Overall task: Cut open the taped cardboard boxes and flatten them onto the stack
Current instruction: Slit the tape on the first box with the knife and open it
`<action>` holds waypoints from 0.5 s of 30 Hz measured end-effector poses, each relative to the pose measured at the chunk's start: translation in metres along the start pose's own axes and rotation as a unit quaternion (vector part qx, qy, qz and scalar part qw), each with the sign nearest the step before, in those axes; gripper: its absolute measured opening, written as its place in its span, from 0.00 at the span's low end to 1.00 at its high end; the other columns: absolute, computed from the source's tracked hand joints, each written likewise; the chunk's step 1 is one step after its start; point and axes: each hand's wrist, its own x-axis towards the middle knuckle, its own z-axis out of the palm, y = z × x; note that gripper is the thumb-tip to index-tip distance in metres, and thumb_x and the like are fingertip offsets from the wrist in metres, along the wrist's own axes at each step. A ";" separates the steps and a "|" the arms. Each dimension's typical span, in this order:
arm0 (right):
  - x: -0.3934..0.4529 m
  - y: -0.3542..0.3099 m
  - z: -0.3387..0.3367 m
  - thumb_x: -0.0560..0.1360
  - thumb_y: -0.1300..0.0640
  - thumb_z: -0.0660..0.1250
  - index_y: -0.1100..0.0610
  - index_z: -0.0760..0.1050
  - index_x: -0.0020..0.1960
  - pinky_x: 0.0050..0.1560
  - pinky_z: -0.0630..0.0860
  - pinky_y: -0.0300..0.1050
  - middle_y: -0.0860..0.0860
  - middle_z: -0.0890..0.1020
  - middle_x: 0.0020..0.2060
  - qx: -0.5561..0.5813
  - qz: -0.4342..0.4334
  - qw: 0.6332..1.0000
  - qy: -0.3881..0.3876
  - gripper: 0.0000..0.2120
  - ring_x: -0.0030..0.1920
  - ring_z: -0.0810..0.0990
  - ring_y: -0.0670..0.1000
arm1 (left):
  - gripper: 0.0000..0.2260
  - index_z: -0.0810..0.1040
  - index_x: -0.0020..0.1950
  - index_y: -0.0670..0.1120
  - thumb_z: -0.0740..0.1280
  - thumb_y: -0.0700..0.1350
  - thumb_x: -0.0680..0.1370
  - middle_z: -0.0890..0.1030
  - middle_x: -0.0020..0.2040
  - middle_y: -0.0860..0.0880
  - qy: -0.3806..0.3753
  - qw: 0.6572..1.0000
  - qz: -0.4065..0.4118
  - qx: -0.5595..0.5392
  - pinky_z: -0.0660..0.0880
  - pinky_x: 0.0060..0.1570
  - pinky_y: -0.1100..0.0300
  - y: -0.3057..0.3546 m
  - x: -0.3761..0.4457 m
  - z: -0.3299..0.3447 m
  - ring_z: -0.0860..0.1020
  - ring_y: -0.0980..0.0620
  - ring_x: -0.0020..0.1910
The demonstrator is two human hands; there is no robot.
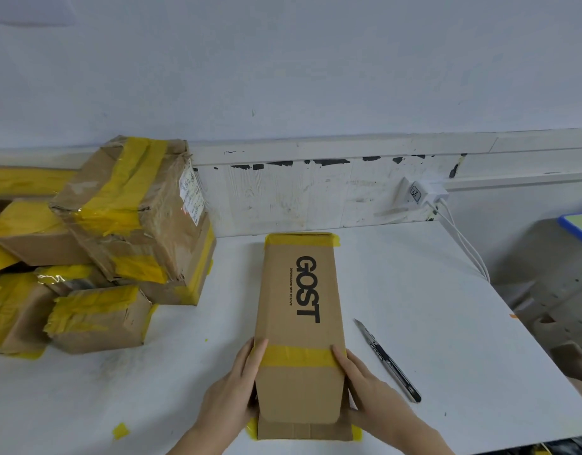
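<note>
Now | two hands' grip: left hand (237, 385), right hand (365, 389) flat against one GOST box (301, 326) | one knife (386, 359)

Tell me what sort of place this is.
Probably a plain workroom used for unpacking parcels: a pile of taped boxes on a white table, a utility knife lying ready, and a charger plugged in at the scuffed wall.

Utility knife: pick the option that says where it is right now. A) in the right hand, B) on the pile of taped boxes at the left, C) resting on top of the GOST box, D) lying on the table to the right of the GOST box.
D: the utility knife lies on the white table, apart from the GOST box, which the left hand and right hand hold by its sides.
</note>
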 end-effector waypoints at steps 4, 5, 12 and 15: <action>-0.004 -0.007 0.018 0.68 0.45 0.59 0.46 0.52 0.75 0.26 0.71 0.31 0.56 0.70 0.68 -0.039 -0.027 0.992 0.118 0.37 0.44 0.82 0.47 | 0.57 0.63 0.72 0.53 0.80 0.35 0.45 0.67 0.69 0.43 0.063 0.992 0.089 0.059 0.78 0.37 0.62 -0.001 -0.002 0.011 0.76 0.50 0.52; -0.001 -0.004 0.021 0.66 0.49 0.67 0.49 0.60 0.72 0.22 0.70 0.31 0.58 0.73 0.65 -0.063 -0.034 0.988 0.135 0.37 0.41 0.83 0.48 | 0.53 0.66 0.70 0.54 0.80 0.33 0.47 0.66 0.70 0.44 0.080 0.988 0.118 0.067 0.79 0.43 0.59 -0.002 -0.002 0.011 0.72 0.48 0.57; 0.003 0.012 0.026 0.60 0.67 0.73 0.37 0.32 0.72 0.28 0.63 0.35 0.45 0.78 0.60 -0.103 -0.045 0.983 0.145 0.62 0.36 0.81 0.47 | 0.66 0.45 0.76 0.57 0.81 0.33 0.49 0.50 0.77 0.52 0.044 0.989 0.120 0.078 0.74 0.43 0.75 -0.014 -0.002 0.014 0.78 0.57 0.56; 0.011 0.008 0.030 0.58 0.61 0.70 0.34 0.39 0.73 0.28 0.63 0.28 0.52 0.78 0.61 -0.066 -0.068 0.982 0.166 0.57 0.33 0.82 0.43 | 0.60 0.53 0.76 0.57 0.79 0.31 0.53 0.51 0.77 0.56 0.059 0.991 0.104 0.058 0.72 0.39 0.76 -0.026 -0.004 0.015 0.75 0.62 0.51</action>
